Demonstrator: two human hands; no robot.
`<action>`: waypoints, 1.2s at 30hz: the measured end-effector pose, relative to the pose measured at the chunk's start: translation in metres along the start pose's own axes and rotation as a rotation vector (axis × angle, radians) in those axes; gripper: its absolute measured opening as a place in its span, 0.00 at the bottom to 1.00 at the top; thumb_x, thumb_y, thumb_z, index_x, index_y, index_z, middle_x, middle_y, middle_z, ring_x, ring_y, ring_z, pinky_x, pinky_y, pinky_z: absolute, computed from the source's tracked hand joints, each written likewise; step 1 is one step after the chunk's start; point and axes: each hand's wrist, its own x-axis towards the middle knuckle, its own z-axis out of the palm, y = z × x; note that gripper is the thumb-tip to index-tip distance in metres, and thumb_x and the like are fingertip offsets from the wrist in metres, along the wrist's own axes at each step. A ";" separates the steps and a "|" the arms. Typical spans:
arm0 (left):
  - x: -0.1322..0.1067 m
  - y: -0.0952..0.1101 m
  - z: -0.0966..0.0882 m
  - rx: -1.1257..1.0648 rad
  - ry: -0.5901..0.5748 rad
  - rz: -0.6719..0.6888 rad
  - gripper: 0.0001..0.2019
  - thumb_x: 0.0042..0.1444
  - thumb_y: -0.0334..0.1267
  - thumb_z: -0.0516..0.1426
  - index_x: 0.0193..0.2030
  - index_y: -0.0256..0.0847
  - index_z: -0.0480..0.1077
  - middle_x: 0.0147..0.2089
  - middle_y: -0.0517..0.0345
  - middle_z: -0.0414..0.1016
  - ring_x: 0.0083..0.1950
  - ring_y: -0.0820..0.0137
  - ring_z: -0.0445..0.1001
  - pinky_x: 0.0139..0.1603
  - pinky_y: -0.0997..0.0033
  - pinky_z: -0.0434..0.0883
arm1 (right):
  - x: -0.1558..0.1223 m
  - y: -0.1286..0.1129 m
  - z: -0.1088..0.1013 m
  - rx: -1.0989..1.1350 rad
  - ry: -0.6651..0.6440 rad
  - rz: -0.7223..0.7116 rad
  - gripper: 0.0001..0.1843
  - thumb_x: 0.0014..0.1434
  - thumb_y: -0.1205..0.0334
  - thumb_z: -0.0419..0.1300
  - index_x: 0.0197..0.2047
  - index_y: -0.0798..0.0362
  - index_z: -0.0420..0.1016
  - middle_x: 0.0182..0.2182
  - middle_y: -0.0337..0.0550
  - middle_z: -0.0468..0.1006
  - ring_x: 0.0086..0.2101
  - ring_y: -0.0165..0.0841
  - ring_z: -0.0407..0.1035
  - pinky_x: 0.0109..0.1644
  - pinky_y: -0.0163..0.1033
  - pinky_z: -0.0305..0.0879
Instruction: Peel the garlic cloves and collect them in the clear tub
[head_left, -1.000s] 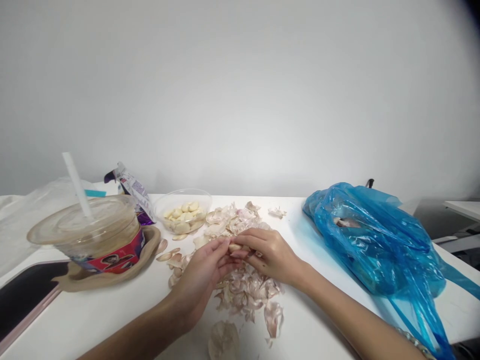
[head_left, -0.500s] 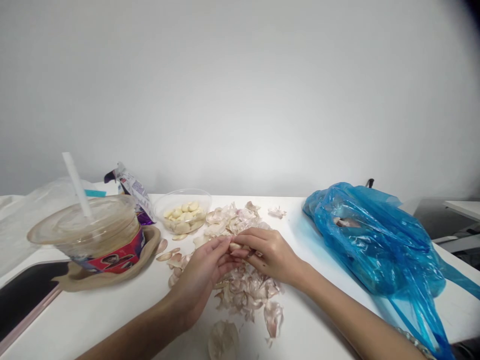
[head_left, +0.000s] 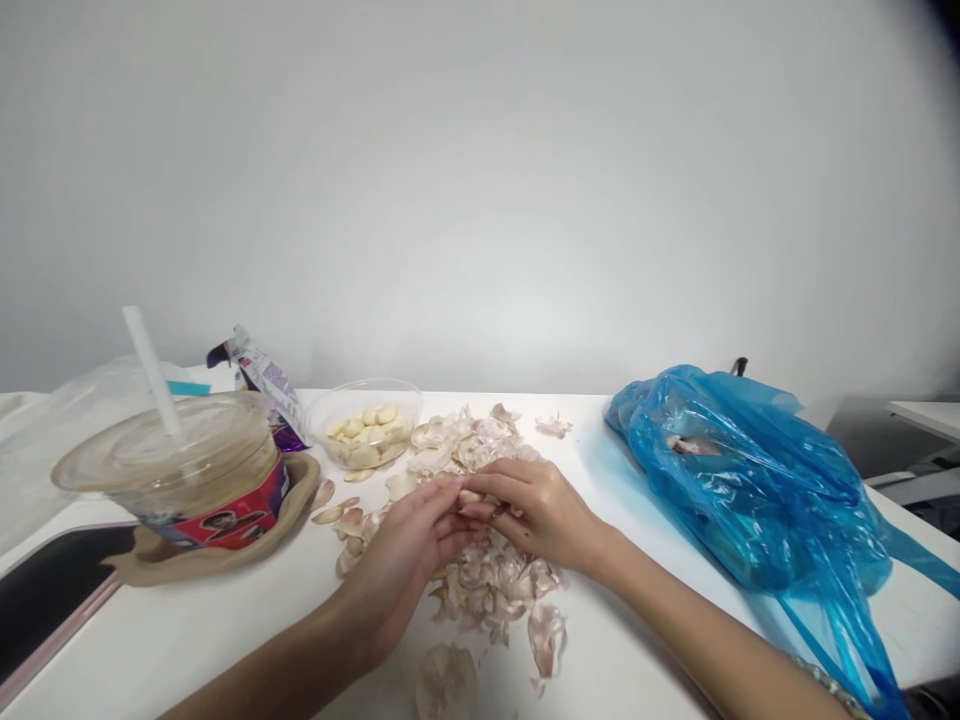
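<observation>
Over a heap of papery garlic skins (head_left: 480,590), my left hand (head_left: 412,545) and my right hand (head_left: 536,510) meet fingertip to fingertip. Between them they pinch a garlic clove (head_left: 471,496), mostly covered by the fingers. Both thumbs and index fingers are closed around it. Behind my left hand stands a clear plastic bowl (head_left: 319,415) holding several peeled cloves (head_left: 371,430). A few unpeeled cloves (head_left: 326,515) lie on the white table between that bowl and my left wrist.
At left a lidded drink cup (head_left: 232,520) with a straw sits in a brown cardboard holder (head_left: 296,505), beside a dark flat device (head_left: 60,580). A snack wrapper (head_left: 270,385) stands behind it. A blue plastic bag (head_left: 757,470) fills the right side. A wall closes off the back.
Both hands stay almost in place; the fingers have shifted slightly around the garlic clove. Nothing else has visibly moved.
</observation>
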 end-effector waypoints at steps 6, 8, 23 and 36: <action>0.000 0.003 0.001 0.025 -0.012 0.021 0.08 0.54 0.39 0.53 0.36 0.39 0.70 0.36 0.53 0.76 0.43 0.66 0.72 0.48 0.65 0.67 | 0.001 0.000 -0.002 0.010 0.029 -0.019 0.14 0.56 0.72 0.51 0.46 0.54 0.66 0.38 0.46 0.74 0.36 0.32 0.70 0.36 0.36 0.68; 0.000 0.004 0.001 0.033 -0.017 0.026 0.08 0.54 0.39 0.53 0.36 0.39 0.71 0.36 0.52 0.76 0.43 0.65 0.72 0.49 0.65 0.67 | 0.000 0.000 -0.002 0.009 0.034 -0.023 0.16 0.56 0.73 0.51 0.48 0.53 0.65 0.38 0.46 0.74 0.37 0.32 0.70 0.36 0.36 0.68; -0.001 0.007 0.003 0.051 -0.022 0.069 0.10 0.54 0.38 0.55 0.42 0.38 0.70 0.40 0.50 0.76 0.45 0.64 0.73 0.51 0.63 0.66 | 0.001 0.000 -0.003 0.043 0.082 -0.037 0.14 0.58 0.70 0.51 0.48 0.55 0.65 0.41 0.47 0.73 0.38 0.31 0.69 0.38 0.36 0.68; -0.001 0.007 0.002 0.034 -0.041 0.092 0.09 0.55 0.39 0.53 0.38 0.38 0.70 0.40 0.52 0.76 0.44 0.66 0.72 0.49 0.67 0.67 | 0.001 -0.002 -0.004 0.048 0.140 -0.065 0.13 0.58 0.71 0.49 0.46 0.56 0.67 0.41 0.49 0.74 0.39 0.32 0.70 0.37 0.36 0.69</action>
